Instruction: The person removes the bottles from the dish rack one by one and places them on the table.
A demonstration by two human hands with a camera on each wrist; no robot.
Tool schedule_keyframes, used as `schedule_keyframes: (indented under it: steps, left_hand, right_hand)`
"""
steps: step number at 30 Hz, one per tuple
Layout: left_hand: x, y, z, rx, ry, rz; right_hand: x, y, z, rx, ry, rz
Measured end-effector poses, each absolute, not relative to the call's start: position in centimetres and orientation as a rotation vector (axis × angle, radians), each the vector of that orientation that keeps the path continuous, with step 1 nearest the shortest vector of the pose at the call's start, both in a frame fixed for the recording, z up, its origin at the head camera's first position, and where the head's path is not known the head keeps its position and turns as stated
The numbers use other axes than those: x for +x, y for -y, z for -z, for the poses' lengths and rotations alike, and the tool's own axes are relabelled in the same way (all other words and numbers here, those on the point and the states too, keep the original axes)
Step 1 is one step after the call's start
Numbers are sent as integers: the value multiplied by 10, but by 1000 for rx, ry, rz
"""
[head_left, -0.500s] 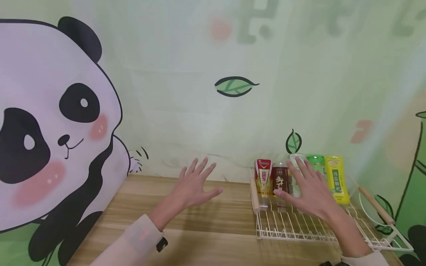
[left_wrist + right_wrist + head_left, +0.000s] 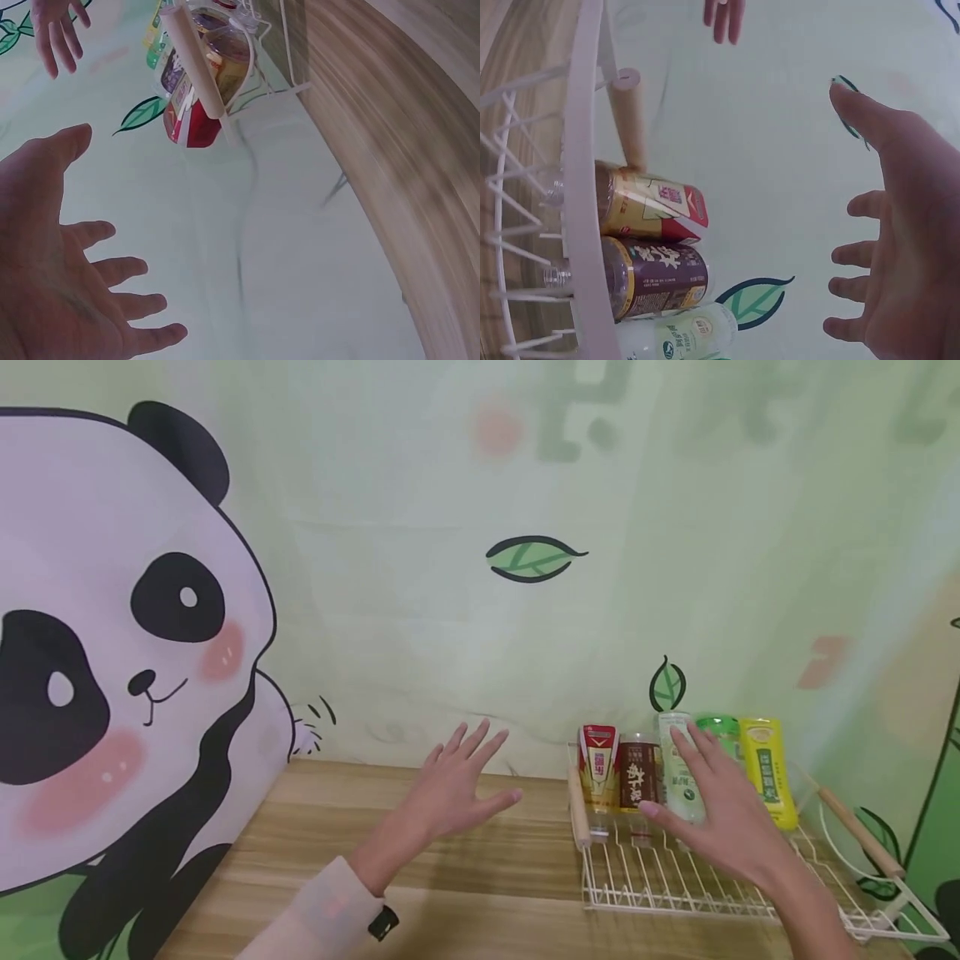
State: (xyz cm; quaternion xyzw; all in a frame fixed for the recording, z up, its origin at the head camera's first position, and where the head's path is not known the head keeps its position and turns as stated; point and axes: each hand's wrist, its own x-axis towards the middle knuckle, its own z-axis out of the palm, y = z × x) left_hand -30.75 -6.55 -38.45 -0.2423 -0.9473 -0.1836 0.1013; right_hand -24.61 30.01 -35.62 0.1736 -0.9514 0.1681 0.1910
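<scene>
— Fingers [image 2: 124, 268] of left hand [image 2: 452, 803] and right hand [image 2: 727, 822]: spread wide, holding nothing. Right hangs before the bottles [image 2: 660, 277], apart from them. Sound handling?

— Judgement: curl round one's middle, lift straight, so its neck clears the rack [image 2: 583, 187] without knocking neighbours.

— Pose?

— Row along rack's far side. Long axes roughly upright; visible necks point down.

The right hand [image 2: 735, 818] covers the lower part of the green-topped container [image 2: 722, 726], and the head view's left edge cuts the drawn panda [image 2: 168, 652].
</scene>
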Motion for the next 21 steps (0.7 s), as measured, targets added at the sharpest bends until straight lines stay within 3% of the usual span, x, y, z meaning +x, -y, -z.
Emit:
schedule_keyframes:
  steps: [13,21]
  left_hand:
    - [-313,41,385,-740,2710,831]
    - [-320,18,405,-680,2621,1250]
  right_hand:
    - [-255,-292,356,480,2653,-764]
    - [-251,-289,374,413,2647,-1085]
